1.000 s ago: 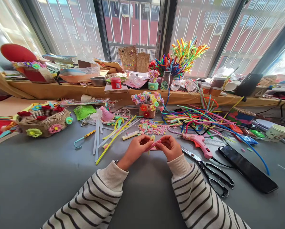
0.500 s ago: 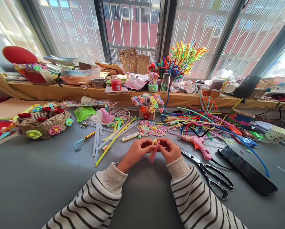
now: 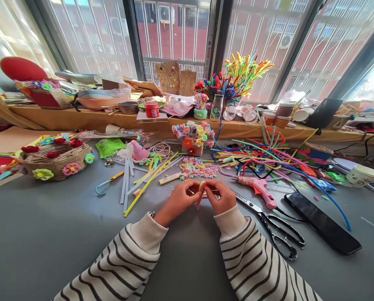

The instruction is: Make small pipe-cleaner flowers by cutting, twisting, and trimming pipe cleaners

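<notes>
My left hand [image 3: 181, 198] and my right hand [image 3: 222, 199] meet above the grey table, fingertips pinched together. Between them they grip a small bent piece of pink and yellow pipe cleaner [image 3: 201, 186]; its pink end hangs below the fingers, and the rest is largely covered. Just beyond the hands lies a heap of small pastel pieces [image 3: 199, 168]. Right of my right hand are a pink glue gun [image 3: 258, 189] and black-handled scissors [image 3: 270, 223]. On the left, clear glue sticks [image 3: 125, 184] lie by a yellow pipe cleaner [image 3: 151, 184].
A woven basket with flowers [image 3: 57, 161] stands at the left. A small flower pot [image 3: 192, 144] is behind the pastel heap. Many coloured pipe cleaners [image 3: 255, 156] spread at the back right. A black phone [image 3: 323, 221] and paper cup [image 3: 364, 175] lie right. A crowded ledge [image 3: 118, 121] runs behind.
Both hands' fingertips have drawn closer together around the pipe cleaner, and less of it shows. My right hand has shifted slightly left.
</notes>
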### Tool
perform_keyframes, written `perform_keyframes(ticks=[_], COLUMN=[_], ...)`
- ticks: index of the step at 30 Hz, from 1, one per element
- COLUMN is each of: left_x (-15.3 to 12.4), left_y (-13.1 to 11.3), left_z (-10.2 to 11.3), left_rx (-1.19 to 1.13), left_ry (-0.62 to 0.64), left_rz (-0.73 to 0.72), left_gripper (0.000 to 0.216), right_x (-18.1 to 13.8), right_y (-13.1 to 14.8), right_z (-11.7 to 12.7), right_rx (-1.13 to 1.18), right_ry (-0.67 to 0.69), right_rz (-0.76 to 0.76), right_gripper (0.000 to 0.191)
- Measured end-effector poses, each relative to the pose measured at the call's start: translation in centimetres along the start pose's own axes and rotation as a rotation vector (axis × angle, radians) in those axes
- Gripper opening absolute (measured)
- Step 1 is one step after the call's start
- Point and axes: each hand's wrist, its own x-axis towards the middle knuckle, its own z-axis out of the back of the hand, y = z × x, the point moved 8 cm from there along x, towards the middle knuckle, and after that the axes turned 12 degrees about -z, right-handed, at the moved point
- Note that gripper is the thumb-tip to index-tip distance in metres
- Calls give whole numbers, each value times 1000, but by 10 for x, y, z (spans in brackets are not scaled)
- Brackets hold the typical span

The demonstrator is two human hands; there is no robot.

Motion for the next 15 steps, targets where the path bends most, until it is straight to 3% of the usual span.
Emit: perform_keyframes(ticks=[5,15], left_x=[0,-1], left_y=[2,3], left_z=[2,-10], left_rx=[-20,-75], left_ry=[-42,77], left_rz=[6,28], left_gripper=[23,25], right_x=[0,-4], right_y=[-1,6], right_z=[3,-1], right_rx=[35,-78], right_ry=[-80,-48], right_rz=[2,54], right_gripper=[9,11])
